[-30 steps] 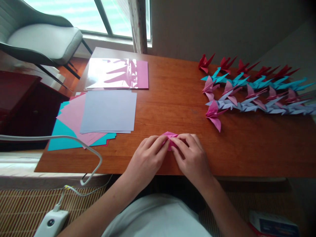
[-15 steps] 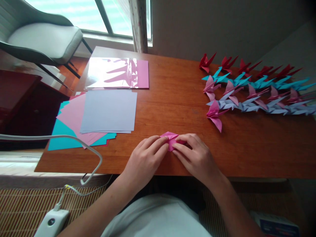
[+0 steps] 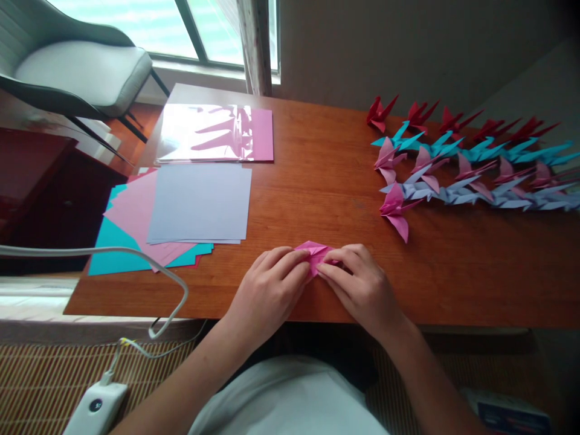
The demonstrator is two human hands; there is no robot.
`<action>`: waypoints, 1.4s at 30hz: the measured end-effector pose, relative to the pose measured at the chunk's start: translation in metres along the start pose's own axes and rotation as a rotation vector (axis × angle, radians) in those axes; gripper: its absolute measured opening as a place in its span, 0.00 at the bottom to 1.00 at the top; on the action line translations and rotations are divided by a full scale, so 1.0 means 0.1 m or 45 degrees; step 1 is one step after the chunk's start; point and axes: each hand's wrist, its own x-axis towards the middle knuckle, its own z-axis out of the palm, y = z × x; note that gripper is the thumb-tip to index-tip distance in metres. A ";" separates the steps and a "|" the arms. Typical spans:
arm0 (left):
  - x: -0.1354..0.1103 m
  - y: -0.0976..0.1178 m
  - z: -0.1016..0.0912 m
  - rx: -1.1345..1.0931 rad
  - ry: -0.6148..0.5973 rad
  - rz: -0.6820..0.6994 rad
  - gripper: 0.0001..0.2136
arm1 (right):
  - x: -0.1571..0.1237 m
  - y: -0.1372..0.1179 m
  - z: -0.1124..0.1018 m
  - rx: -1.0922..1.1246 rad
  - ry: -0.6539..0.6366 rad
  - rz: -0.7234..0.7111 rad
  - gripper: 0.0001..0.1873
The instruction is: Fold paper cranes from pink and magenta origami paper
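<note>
A small folded piece of pink origami paper (image 3: 316, 258) is at the near side of the wooden table (image 3: 312, 199), between my two hands. My left hand (image 3: 274, 281) grips its left side, thumb and fingers pressed together. On the other side my right hand (image 3: 360, 278) pinches the paper's right part. Fingers cover both ends of the paper, so only its middle shows. Beyond my right hand stands a finished pink paper crane (image 3: 395, 211), apart from the hand.
Rows of red, blue, pink and pale paper cranes (image 3: 453, 163) fill the back right. At left lie pale paper sheets (image 3: 199, 202), coloured sheets (image 3: 127, 211) and a plastic-wrapped pink pack (image 3: 261, 136). A white cable (image 3: 136, 251) crosses the left edge to a power bank (image 3: 97, 408).
Both hands stay almost in place on the pink paper. The fingers of my right hand have shifted very slightly; nothing was let go.
</note>
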 end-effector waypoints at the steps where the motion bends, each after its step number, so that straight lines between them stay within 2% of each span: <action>1: 0.00 0.00 0.00 -0.011 0.009 0.001 0.07 | -0.01 0.00 0.01 -0.004 0.004 0.002 0.08; 10: 0.01 -0.02 0.02 -0.020 0.027 0.056 0.07 | -0.02 0.00 0.05 0.010 -0.035 0.076 0.08; 18: 0.01 0.02 0.08 -0.090 0.105 -0.041 0.08 | 0.03 -0.03 0.05 0.101 -0.107 0.206 0.06; 23: 0.01 0.07 0.11 -0.168 0.133 -0.172 0.07 | 0.07 -0.04 0.06 0.233 -0.048 0.307 0.05; 29: 0.04 0.12 0.10 -0.239 0.163 -0.268 0.05 | 0.12 -0.05 0.02 0.366 -0.057 0.392 0.05; 42: 0.05 0.15 0.10 -0.253 0.172 -0.304 0.04 | 0.13 -0.12 0.08 0.298 -0.025 0.466 0.04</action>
